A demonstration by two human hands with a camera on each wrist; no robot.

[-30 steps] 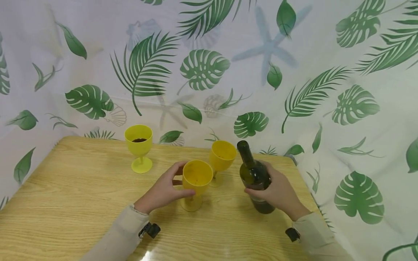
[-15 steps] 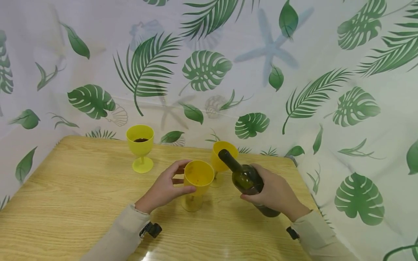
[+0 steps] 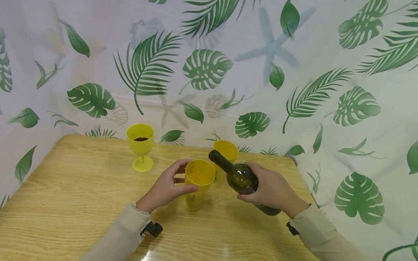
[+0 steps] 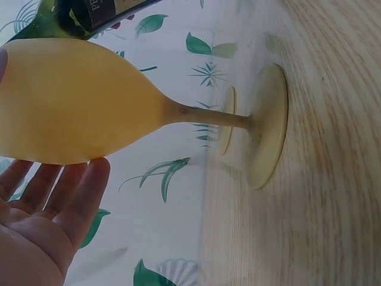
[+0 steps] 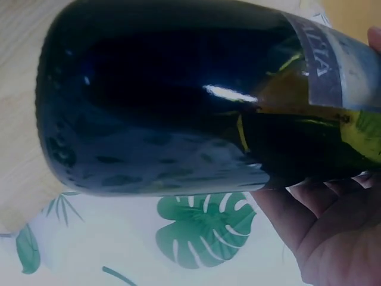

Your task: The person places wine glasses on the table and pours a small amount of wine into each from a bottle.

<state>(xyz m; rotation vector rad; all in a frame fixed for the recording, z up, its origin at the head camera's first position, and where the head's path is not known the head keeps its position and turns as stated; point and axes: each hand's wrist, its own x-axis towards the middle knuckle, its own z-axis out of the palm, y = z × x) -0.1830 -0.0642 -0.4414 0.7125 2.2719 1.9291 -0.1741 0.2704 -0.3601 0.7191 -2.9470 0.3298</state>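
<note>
My right hand [image 3: 269, 190] grips a dark green wine bottle [image 3: 240, 177] round its body and tilts it left, its mouth just above the rim of the near yellow goblet [image 3: 198, 177]. My left hand [image 3: 166, 188] holds that goblet's bowl with thumb and fingers curled round it; the goblet stands on the wooden table [image 3: 65, 203]. In the left wrist view the goblet's bowl [image 4: 77, 101], stem and foot show, with the bottle [image 4: 89, 15] above. In the right wrist view the bottle's base [image 5: 161, 101] fills the frame, my fingers [image 5: 333, 220] beneath.
A second yellow goblet [image 3: 226, 152] stands just behind the bottle's neck. A third goblet [image 3: 140, 145], with dark liquid in it, stands at the back left. A leaf-patterned curtain [image 3: 294, 72] closes in the table's far and right edges.
My right hand has tipped the bottle further left, from near upright to a strong slant, bringing its mouth over the near goblet. My left hand stays on the goblet.
</note>
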